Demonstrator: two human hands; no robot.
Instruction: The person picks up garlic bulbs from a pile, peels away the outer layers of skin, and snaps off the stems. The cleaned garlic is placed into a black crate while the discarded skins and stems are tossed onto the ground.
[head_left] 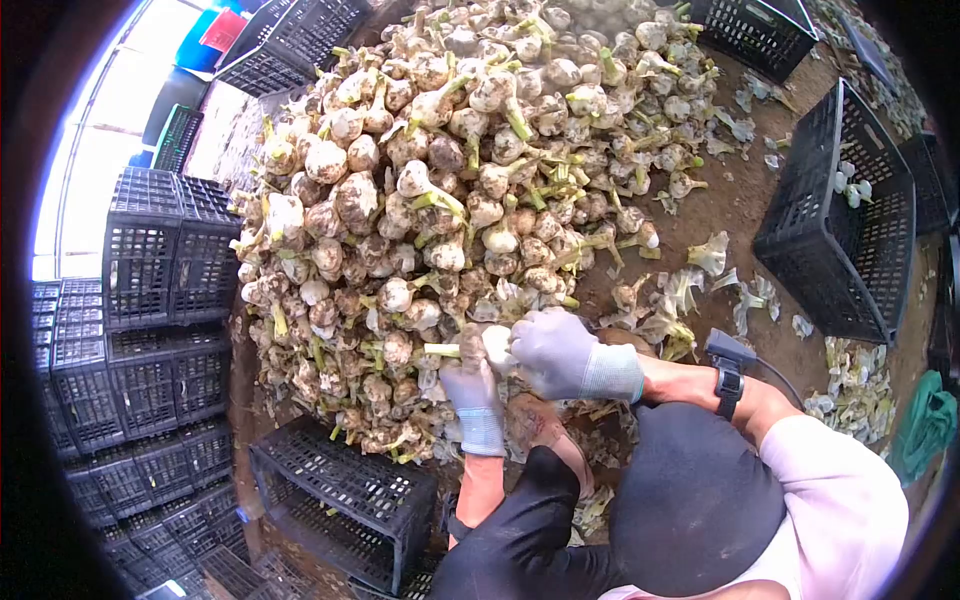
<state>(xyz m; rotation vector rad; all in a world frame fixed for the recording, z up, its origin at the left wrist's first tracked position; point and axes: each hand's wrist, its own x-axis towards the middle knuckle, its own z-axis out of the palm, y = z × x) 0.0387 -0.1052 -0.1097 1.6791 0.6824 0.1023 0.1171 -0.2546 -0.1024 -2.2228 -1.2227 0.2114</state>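
A white garlic bulb [497,345] with a cut pale-green stem pointing left is between my gloved hands, at the lower edge of a large heap of soil-stained garlic bulbs [400,210]. My left hand [470,378] is closed on the bulb and its stem from below. On the bulb's right side my right hand [560,352] is closed, its fingers curled against the bulb; whether it holds anything else is hidden. Loose peeled skins [680,300] lie on the ground to the right of my right hand.
Stacked black crates [170,250] stand at the left. An empty-looking black crate [345,480] is at the lower left. Another black crate [840,230] at the right holds a few clean white bulbs [852,186]. A green bag [925,425] lies at the far right.
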